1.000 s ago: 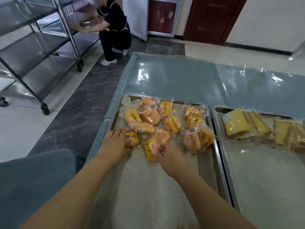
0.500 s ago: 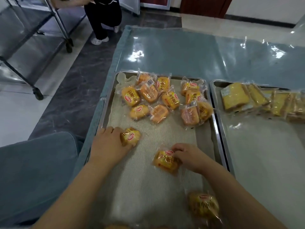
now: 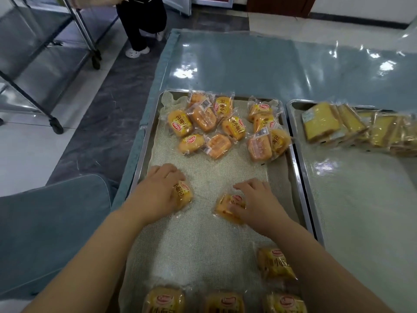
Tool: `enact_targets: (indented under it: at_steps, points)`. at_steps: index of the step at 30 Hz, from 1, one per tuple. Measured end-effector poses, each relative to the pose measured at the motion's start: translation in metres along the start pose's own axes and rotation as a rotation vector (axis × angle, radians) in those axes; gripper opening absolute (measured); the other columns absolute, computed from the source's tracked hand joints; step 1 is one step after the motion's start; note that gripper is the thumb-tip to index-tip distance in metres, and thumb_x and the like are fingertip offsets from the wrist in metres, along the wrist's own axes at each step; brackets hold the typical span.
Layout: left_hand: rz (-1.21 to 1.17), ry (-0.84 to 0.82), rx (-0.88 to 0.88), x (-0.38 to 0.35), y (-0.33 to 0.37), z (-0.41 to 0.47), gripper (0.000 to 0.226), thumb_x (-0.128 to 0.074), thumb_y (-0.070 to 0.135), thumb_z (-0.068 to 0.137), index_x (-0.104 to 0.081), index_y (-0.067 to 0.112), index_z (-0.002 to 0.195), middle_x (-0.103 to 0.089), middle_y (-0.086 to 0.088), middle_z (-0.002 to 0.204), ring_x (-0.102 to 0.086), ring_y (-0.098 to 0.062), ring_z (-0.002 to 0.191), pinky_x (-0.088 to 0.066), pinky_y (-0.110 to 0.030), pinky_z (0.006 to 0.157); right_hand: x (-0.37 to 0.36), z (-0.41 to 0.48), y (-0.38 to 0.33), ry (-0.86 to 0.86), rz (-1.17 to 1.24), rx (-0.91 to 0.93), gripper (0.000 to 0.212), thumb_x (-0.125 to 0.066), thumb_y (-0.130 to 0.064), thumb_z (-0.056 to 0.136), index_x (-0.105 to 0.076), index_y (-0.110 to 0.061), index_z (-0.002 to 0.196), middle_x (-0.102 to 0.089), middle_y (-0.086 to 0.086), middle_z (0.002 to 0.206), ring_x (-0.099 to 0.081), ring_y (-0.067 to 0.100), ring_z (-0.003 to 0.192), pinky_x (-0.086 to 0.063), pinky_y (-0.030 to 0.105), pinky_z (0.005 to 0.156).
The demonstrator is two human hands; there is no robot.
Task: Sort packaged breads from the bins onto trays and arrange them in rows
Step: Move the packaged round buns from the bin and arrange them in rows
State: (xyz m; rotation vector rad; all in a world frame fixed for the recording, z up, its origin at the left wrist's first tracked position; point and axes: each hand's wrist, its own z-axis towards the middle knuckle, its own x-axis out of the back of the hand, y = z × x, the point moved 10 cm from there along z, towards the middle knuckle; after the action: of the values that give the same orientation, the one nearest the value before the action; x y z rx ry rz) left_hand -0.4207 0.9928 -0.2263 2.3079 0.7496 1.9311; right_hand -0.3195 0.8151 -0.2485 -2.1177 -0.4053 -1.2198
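The left hand [image 3: 155, 195] curled its fingers over a bun packet [image 3: 184, 194], the right hand [image 3: 256, 201] pinched the other bun packet [image 3: 226, 207]; the bun row [image 3: 223, 301] lay at 6 o'clock.

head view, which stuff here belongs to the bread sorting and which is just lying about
Job: left hand gripping left bun, right hand gripping right bun, bun pile, near row, bun tray, sliced-bread tray.
Lying about: metal rack, blue cushion, crouching person.

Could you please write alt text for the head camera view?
The left hand holds one wrapped bun and the right hand another bun on a metal tray, near a pile of buns. Sliced cake packs lie on a second tray.
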Motion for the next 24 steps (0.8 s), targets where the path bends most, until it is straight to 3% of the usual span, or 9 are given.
enact_targets:
  at_steps: [2, 6, 12, 16, 21, 24]
  points:
    - [0.015, -0.138, -0.089, -0.012, 0.001, 0.002, 0.051, -0.054, 0.032, 0.087, -0.042, 0.037, 0.137, -0.029, 0.012, 0.148, -0.023, -0.015, 0.135, -0.029, -0.037, 0.110, -0.010, -0.002, -0.006, -0.058, -0.051, 0.026, 0.067, -0.056, -0.053, 0.087, -0.034, -0.025, 0.143, -0.036, -0.003, 0.141, -0.030, 0.020, 0.128, -0.036, 0.044, 0.106]
    - [0.120, -0.252, -0.092, -0.025, -0.002, 0.005, 0.051, -0.055, 0.041, 0.088, -0.038, 0.049, 0.136, -0.024, 0.016, 0.149, -0.031, -0.015, 0.129, -0.040, -0.039, 0.101, -0.024, -0.003, -0.011, -0.061, -0.137, 0.024, 0.070, -0.051, -0.053, 0.090, -0.023, -0.024, 0.148, -0.033, -0.001, 0.144, -0.032, 0.022, 0.129, -0.036, 0.044, 0.105]
    - [0.239, -0.198, 0.038, -0.026, -0.005, -0.007, 0.068, -0.064, 0.057, 0.077, -0.030, 0.046, 0.135, -0.029, 0.003, 0.129, -0.038, -0.024, 0.116, -0.045, -0.038, 0.090, -0.034, -0.004, -0.008, -0.108, -0.173, 0.003, 0.072, -0.046, -0.051, 0.093, -0.013, -0.025, 0.151, -0.024, 0.000, 0.148, -0.025, 0.025, 0.134, -0.026, 0.047, 0.109]
    - [0.255, -0.102, 0.045, -0.022, -0.004, -0.014, 0.068, -0.063, 0.052, 0.080, -0.030, 0.044, 0.138, -0.032, 0.003, 0.135, -0.030, -0.024, 0.125, -0.036, -0.039, 0.098, -0.028, -0.007, -0.014, -0.112, -0.118, 0.022, 0.066, -0.052, -0.044, 0.093, -0.021, -0.025, 0.149, -0.028, 0.002, 0.146, -0.027, 0.024, 0.133, -0.029, 0.045, 0.110]
    - [0.100, -0.020, 0.018, -0.019, -0.006, -0.024, 0.064, -0.066, 0.042, 0.081, -0.040, 0.031, 0.138, -0.035, 0.007, 0.143, -0.022, -0.017, 0.136, -0.028, -0.037, 0.107, -0.022, -0.024, -0.020, -0.069, -0.024, 0.083, 0.065, -0.059, -0.040, 0.090, -0.029, -0.024, 0.146, -0.034, -0.002, 0.144, -0.030, 0.019, 0.131, -0.034, 0.041, 0.108]
    - [0.056, -0.032, -0.010, -0.023, -0.003, -0.042, 0.061, -0.068, 0.040, 0.080, -0.044, 0.028, 0.135, -0.045, 0.008, 0.137, -0.035, -0.015, 0.130, -0.034, -0.040, 0.108, -0.021, -0.041, -0.025, -0.048, -0.005, 0.128, 0.066, -0.062, -0.041, 0.088, -0.032, -0.027, 0.145, -0.036, -0.006, 0.143, -0.031, 0.016, 0.130, -0.035, 0.038, 0.108]
